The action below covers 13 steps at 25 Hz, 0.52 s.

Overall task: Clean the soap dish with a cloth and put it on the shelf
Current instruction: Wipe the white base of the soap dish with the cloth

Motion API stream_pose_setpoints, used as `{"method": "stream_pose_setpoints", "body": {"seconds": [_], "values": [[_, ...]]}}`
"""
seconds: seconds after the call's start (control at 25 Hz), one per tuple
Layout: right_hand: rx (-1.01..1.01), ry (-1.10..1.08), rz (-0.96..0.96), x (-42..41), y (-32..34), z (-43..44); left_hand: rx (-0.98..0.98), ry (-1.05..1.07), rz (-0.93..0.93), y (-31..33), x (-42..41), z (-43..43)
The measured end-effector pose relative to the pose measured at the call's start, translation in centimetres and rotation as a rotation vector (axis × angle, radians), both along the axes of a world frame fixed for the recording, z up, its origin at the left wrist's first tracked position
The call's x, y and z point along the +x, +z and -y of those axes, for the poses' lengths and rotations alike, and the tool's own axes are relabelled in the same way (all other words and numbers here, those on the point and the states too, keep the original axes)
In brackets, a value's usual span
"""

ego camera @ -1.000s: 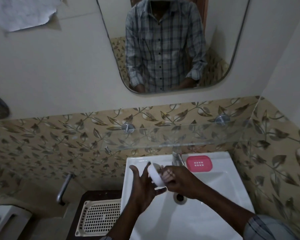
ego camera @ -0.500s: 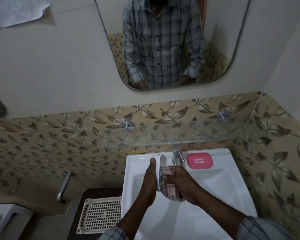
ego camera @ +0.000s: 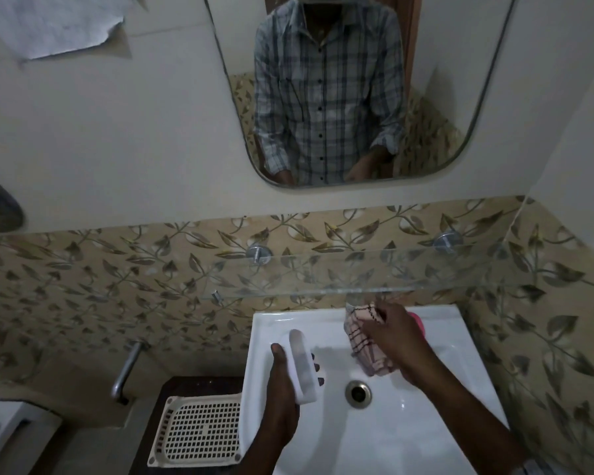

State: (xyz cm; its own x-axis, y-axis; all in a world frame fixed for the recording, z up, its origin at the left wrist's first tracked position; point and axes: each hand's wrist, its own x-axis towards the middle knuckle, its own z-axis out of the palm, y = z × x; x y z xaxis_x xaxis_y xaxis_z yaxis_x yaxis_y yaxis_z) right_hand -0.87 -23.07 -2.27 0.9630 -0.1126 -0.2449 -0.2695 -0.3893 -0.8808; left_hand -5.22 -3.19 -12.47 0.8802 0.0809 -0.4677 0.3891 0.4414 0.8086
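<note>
Wall and mirror [ego camera: 357, 97] fill the upper view; nothing there bears on the risk.

Sink [ego camera: 408, 423]: white basin, hard and glossy, directly under both hands. Anything dropped lands here and likely skids toward the drain [ego camera: 358, 391].

Glass shelf [ego camera: 357, 272]: clear pane on two metal pegs, above the back of the sink. Its front edge is hard to read against the leaf tiles. Judgement: the main hazard is misjudging that edge on placement, knocking the dish against the glass or setting it half off the lip.

Left hand [ego camera: 282, 399]: closed around the soap dish [ego camera: 302, 366], thumb on one long side, fingertips curled over the other. The dish is white, held tilted on edge above the left part of the basin, well below the shelf. Judgement: the grip is a pinch on smooth plastic; if the surface is damp it could slip out during the lift.

Right hand [ego camera: 398, 341]: clamped on the checked cloth [ego camera: 364, 341], near the back right of the sink, just below the shelf. The hands are apart; cloth is not touching the dish. Judgement: wiping looks finished or paused; I cannot tell which. Cloth hangs loose below the fist and could snag the tap area, which the hand hides.

Pink item [ego camera: 419, 320]: mostly hidden behind the right hand; could be nudged.
</note>
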Motion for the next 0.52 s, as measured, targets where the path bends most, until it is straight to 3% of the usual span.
{"method": "stream_pose_setpoints", "body": {"seconds": [0.04,0.08,0.24,0.32,0.4,0.52], "values": [[-0.217,0.01,0.107,-0.2,0.5,-0.3,-0.04,0.001,-0.047,0.2,0.1,0.6],[-0.285,0.035,0.155,-0.6,0.8,-1.3,-0.102,-0.015,-0.099,0.4,0.1,1.3],[-0.181,0.285,0.101,-2.5,-0.6,-4.8,-0.406,-0.133,-0.107,0.8,0.6,2.8],[-0.249,0.403,0.388,-2.4,-0.4,-2.8,-0.511,-0.2,-0.12,1.0,0.7,2.1],[-0.479,0.769,0.675,-1.7,-0.3,-0.4,-0.581,-0.259,-0.133,1.3,1.0,1.0],[-0.839,1.202,0.754,-1.4,-1.7,0.2,-0.585,-0.315,-0.18,2.4,2.2,-0.2]]}}
